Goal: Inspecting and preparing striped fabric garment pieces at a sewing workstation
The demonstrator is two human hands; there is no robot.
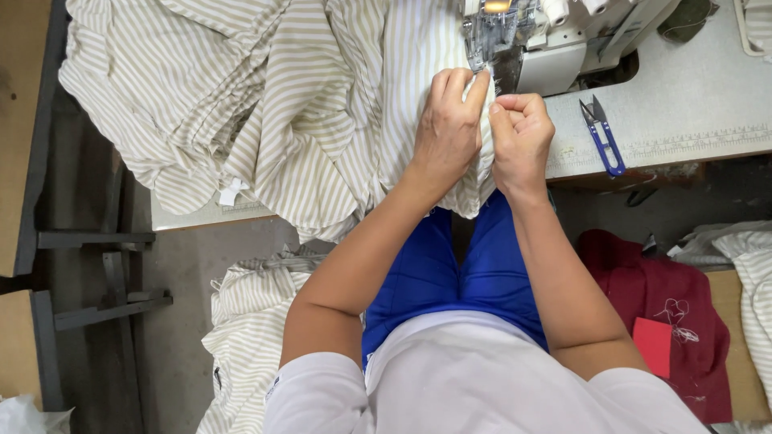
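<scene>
Nearest, the person's lap shows blue trousers (450, 273) and a white shirt (482, 378). Further on, the left hand (450, 133) lies on the striped cloth (265, 104), its fingers (474, 88) closed in a pinch on the cloth edge. The right hand (521, 133) is curled almost into a fist, pinching the same edge just beside it. Both hands sit very close to the sewing machine (547, 40), right before its foot. I judge the fingertips could be caught there if the cloth feeds quickly. The heavy pile hanging off the tabletop (691, 96) may also drag the seam crooked. Small blue thread snips (601, 133) lie near on the right.
</scene>
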